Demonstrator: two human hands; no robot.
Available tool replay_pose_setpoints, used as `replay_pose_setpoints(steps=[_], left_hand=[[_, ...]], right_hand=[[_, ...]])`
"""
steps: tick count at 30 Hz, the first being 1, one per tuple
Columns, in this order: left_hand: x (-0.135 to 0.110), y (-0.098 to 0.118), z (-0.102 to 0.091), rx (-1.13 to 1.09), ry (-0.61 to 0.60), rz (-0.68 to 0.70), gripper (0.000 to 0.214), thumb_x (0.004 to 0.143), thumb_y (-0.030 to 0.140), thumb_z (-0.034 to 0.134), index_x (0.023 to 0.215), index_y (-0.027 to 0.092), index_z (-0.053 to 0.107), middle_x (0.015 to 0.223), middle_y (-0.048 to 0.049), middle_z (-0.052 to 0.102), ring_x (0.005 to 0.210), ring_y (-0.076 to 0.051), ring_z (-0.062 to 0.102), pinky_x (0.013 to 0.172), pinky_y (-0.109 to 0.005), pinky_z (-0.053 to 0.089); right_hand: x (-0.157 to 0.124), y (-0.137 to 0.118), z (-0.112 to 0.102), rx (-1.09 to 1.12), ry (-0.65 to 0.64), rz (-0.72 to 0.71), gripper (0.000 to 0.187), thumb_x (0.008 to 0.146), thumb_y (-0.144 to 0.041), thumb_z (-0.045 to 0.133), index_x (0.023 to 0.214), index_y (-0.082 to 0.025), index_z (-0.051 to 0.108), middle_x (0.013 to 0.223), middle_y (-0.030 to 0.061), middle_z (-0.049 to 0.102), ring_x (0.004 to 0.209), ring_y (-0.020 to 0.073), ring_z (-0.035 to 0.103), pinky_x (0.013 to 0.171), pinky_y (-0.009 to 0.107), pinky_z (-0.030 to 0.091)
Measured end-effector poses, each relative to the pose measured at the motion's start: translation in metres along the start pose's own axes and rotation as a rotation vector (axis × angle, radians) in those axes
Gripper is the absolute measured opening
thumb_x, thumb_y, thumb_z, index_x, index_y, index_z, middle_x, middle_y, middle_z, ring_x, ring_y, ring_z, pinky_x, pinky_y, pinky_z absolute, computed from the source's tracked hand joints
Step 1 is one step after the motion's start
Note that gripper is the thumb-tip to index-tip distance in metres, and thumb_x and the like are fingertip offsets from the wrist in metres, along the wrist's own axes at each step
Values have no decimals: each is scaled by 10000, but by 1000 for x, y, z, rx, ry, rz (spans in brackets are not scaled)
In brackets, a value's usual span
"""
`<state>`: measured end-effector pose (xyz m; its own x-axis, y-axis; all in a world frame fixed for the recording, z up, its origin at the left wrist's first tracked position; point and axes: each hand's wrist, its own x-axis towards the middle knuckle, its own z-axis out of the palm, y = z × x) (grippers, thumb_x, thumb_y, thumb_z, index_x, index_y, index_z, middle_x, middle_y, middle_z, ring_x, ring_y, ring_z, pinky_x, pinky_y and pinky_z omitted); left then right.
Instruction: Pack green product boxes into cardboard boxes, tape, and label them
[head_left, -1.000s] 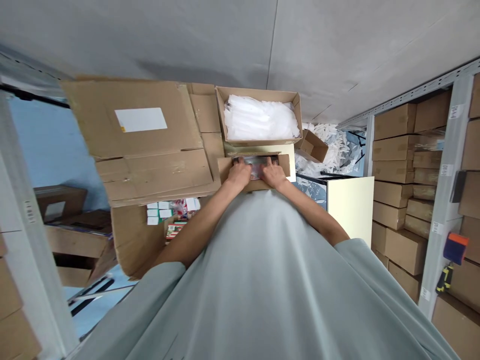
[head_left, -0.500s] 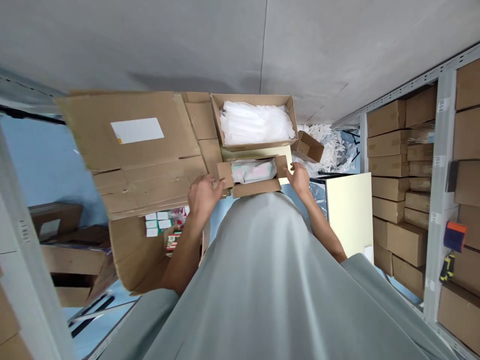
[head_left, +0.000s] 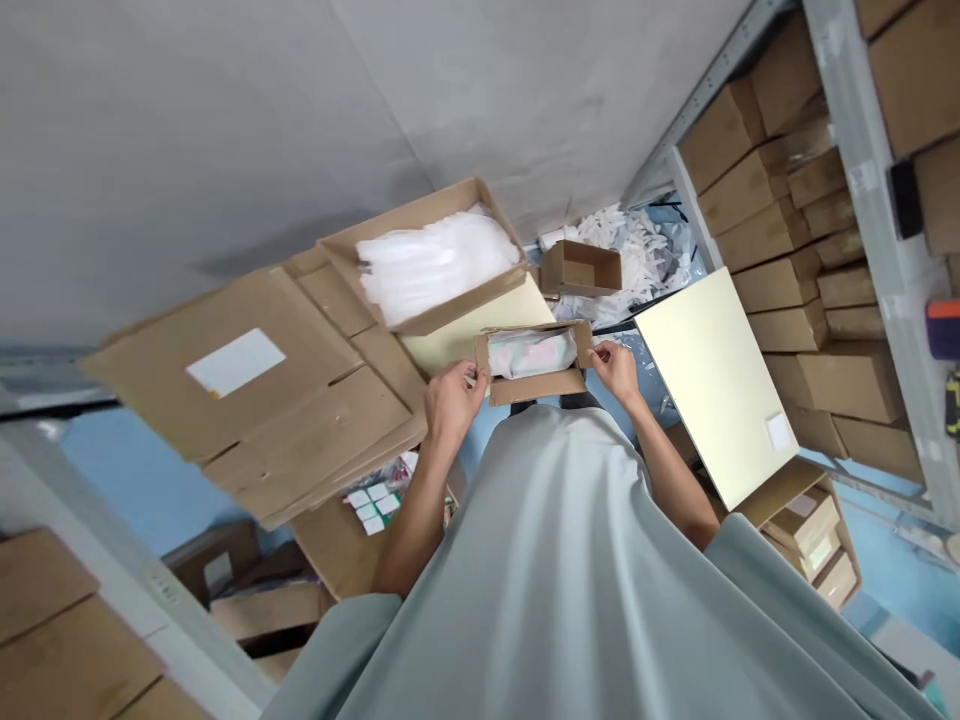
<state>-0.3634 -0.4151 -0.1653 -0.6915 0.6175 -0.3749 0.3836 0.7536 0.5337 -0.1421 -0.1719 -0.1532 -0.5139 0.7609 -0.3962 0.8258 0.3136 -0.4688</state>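
A small cardboard box (head_left: 537, 387) with its top flaps spread open is held in front of my body. Inside lies an item wrapped in thin white sheet (head_left: 532, 353), with faint pink and green showing through. My left hand (head_left: 452, 402) pinches the box's left flap between thumb and fingers. At the other end, the fingers of my right hand (head_left: 616, 370) are closed on the right flap. Just beyond, a larger open carton (head_left: 439, 312) holds a pile of white foam-like sheets (head_left: 442, 260).
Flattened cardboard (head_left: 300, 400) spreads to the left. A pale yellow board (head_left: 720, 390) stands at right, before shelves of stacked boxes (head_left: 795, 240). An open brown box (head_left: 581, 268) sits among white scraps (head_left: 637, 250). Small white-and-green packs (head_left: 373, 505) lie lower left.
My view has tilted and turned. Both hands have closed in on the small box's end flaps, and the box sits farther from the large carton, to its lower right.
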Motion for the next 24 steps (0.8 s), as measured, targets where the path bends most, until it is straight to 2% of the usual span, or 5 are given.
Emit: replay_pose_setpoints(steps=[3,6,16,20,24], left_hand=[[15,58,26,72,-56,214,184,1053,347,637,955,233,744,1085,-88,821,916,-244,743,812,-319,513],[28,127,67,171,-129,399,212,1093,313,584,1002,229,756,1103,-102,791,946,-257,742,823,-334,516],[48,374,251,484,-393,899,244,1112,273,568,1167,202,795,1180,-144,764,1008,-316,750,844,-378,524],[34,437,308,579,-467,1044,278,1117,259,540,1219,180,786,1216,-166,755,1012,-336,760,851,-407,537],[22,464,349,581,-519,1107,325,1126,259,510,1296,163,769,1285,-189,739,1015,-333,767,892,-429,571]], right_hand=[[-21,48,-26,44,79,79,213,1070,-339,685,998,-196,826,1005,103,881,906,256,803,801,305,540],[-40,99,-48,65,165,201,214,1077,-345,676,995,-206,817,978,87,874,898,246,801,792,298,526],[-89,286,-125,181,460,645,152,1068,-261,680,984,-217,798,988,73,866,922,245,792,796,297,487],[-100,334,-138,194,526,773,166,1079,-223,645,1056,-203,809,1077,106,859,946,252,794,817,303,502],[-100,362,-134,217,551,836,182,1074,-192,636,1120,-186,812,1142,125,844,992,261,800,870,313,546]])
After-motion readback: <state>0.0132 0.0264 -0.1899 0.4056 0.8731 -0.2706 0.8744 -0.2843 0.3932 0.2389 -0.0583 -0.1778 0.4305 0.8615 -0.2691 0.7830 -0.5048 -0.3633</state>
